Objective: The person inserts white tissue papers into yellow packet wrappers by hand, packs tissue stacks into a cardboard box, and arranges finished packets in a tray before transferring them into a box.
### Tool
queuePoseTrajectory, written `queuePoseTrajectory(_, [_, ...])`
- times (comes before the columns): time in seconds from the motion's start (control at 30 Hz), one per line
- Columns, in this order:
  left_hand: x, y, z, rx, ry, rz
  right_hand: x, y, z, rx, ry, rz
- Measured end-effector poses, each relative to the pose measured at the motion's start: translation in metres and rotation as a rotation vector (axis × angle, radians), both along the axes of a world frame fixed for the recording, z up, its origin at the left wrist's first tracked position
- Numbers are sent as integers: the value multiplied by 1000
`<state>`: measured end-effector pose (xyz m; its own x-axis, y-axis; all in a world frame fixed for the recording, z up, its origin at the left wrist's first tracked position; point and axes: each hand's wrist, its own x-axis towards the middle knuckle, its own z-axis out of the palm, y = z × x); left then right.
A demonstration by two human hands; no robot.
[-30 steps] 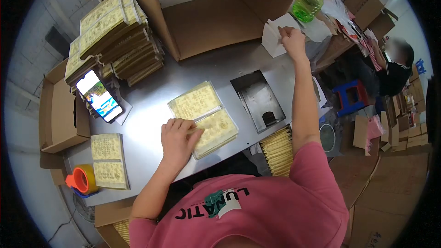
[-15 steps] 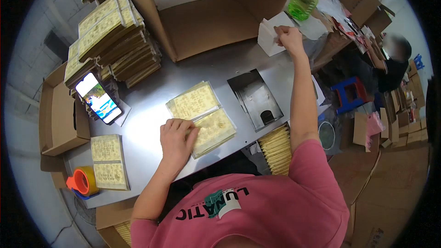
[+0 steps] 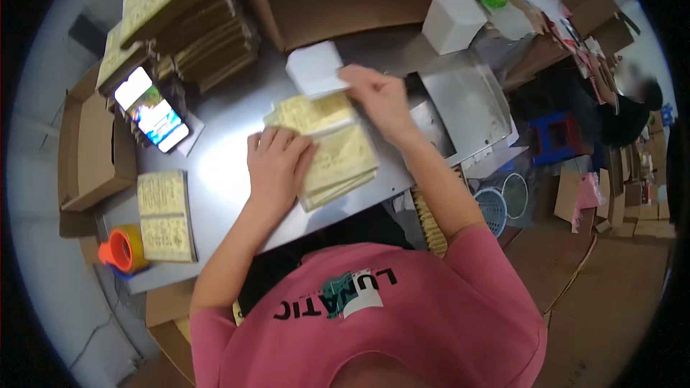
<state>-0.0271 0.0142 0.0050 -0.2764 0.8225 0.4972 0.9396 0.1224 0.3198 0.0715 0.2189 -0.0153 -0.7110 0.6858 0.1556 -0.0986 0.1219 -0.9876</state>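
Note:
My right hand [image 3: 381,100] pinches the edge of a white sheet of paper [image 3: 315,68], held just over the far end of a yellow printed packet stack [image 3: 338,158]. The packets look wrapped in clear film, with a pale band across the middle; their edges are slightly fanned. My left hand [image 3: 275,165] lies on the stack's near left side with its fingers stretched out over it. A block of white paper sheets [image 3: 454,25] stands at the back right of the metal table [image 3: 223,194].
Tall piles of yellow packets [image 3: 180,11] and a lit phone [image 3: 152,111] are at the left. Another packet [image 3: 165,215] lies near a tape roll [image 3: 126,248]. A large carton [image 3: 359,0] stands behind; a person [image 3: 632,111] sits at far right beside a stool [image 3: 555,136].
My right hand has left the white paper block and come left with a sheet to the yellow stack. My left hand stays on the packets. The view has shifted slightly.

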Motion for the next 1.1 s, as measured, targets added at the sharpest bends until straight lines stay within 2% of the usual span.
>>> queuePoseTrajectory(0.07, [3,1,0,24,23,12,-4,-38,-6,306,-22,31])
queuePoseTrajectory(0.1, [3,2,0,78,66,4,-3,-39,-6,298,-25,43])
queuePoseTrajectory(0.17, [3,-2,-5,82,59,15,1,-31,-5,471,-58,184])
queuePoseTrajectory(0.23, [1,-4,-9,85,53,22,2,-18,-7,479,-47,201])
queuePoseTrajectory(0.27, [1,-5,-12,26,-52,37,1,-16,-9,488,-36,216])
queuePoseTrajectory(0.3, [0,-6,-14,-35,-157,51,-4,-26,-1,548,-8,54])
queuePoseTrajectory(0.33, [-1,-7,-14,-42,-160,52,-9,-32,3,541,-11,56])
queuePoseTrajectory(0.4, [-4,-6,-9,-127,-433,40,-16,-38,8,438,-169,12])
queuePoseTrajectory(0.43, [-6,-5,-6,-133,-433,35,-14,-37,9,433,-171,7])
queuePoseTrajectory(0.5, [-8,-6,-2,-173,-642,55,-9,-31,12,460,-248,233])
queuePoseTrajectory(0.53, [-7,-6,-1,-174,-645,57,-7,-29,13,459,-250,236])
queuePoseTrajectory(0.6, [-1,-7,0,-72,-752,80,-3,-29,14,538,-436,409])
queuePoseTrajectory(0.63, [0,-8,-3,-79,-750,83,1,-28,10,531,-433,410])
queuePoseTrajectory(0.7, [1,-7,-11,-18,-424,20,10,-30,-4,867,-157,404])
queuePoseTrajectory(0.73, [3,-8,-11,-24,-420,13,14,-35,-10,863,-156,395])
queuePoseTrajectory(0.8, [9,-9,-11,-29,-195,25,23,-47,-17,851,-17,94])
queuePoseTrajectory(0.93, [8,-8,-9,-70,-114,-6,38,-43,-14,914,-80,-9])
queuePoseTrajectory(1.0, [2,-3,0,85,-216,-8,57,-29,0,765,-42,-232])
queuePoseTrajectory(1.03, [0,5,9,194,-135,-25,72,-23,4,603,-59,-290])
queuePoseTrajectory(1.07, [4,17,18,190,-134,-30,84,-17,2,411,6,-353])
queuePoseTrajectory(1.1, [13,33,30,219,5,-82,98,-12,4,354,-4,-393])
